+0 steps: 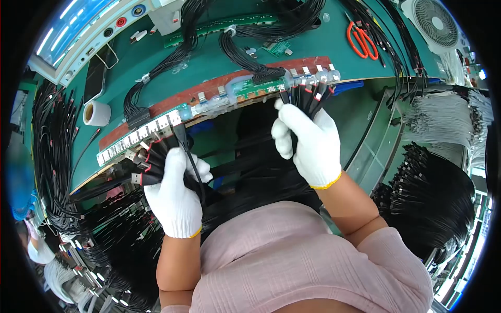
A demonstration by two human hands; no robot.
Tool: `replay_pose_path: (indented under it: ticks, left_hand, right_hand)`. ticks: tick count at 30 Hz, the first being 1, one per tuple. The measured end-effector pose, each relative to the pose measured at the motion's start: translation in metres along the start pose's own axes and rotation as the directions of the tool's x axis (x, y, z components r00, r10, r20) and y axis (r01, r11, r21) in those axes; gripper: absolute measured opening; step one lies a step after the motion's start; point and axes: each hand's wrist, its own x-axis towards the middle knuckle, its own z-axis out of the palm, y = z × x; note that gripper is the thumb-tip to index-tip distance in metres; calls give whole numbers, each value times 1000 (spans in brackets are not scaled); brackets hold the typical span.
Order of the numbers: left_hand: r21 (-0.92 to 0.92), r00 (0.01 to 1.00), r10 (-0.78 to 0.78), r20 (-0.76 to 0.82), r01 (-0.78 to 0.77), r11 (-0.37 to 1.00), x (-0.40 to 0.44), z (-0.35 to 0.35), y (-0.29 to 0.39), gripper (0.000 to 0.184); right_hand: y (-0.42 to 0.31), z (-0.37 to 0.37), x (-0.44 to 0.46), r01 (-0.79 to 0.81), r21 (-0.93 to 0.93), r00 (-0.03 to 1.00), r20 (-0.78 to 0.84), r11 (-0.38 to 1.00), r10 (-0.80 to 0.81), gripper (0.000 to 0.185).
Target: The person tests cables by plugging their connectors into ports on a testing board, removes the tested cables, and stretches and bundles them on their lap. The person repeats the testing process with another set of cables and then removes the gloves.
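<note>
My left hand (175,193), in a white knit glove, is closed around a bunch of black USB cables (151,179). Their metal plugs with red edges fan out to the left, just below a green board strip with a row of white-marked sockets (138,138). One cable end stands up near that strip's right end. My right hand (315,141), gloved too, closes on a second bunch of black cables (308,96); their ends point up beside the plugs at the right end of the reddish-brown rail (219,81). A green circuit board (261,88) sits mid-rail.
Red-handled scissors (361,41) lie at the back right, near a fan (434,22). A tape roll (97,113), a phone (95,78) and a boxy instrument (99,34) stand at the left. Thick black cable bundles (428,193) hang on the right; others hang left.
</note>
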Motion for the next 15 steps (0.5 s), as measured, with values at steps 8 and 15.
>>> replay_pose_path:
  ticks: [8, 15]
  left_hand:
    - [24, 999, 12, 44, -13, 1000, 6, -2, 6, 19]
    - [408, 878, 454, -151, -363, 838, 8, -50, 39, 25]
  right_hand:
    - [-3, -1, -3, -16, 51, 1000, -1, 999, 16, 21]
    - [2, 1, -15, -43, -49, 996, -75, 998, 39, 21]
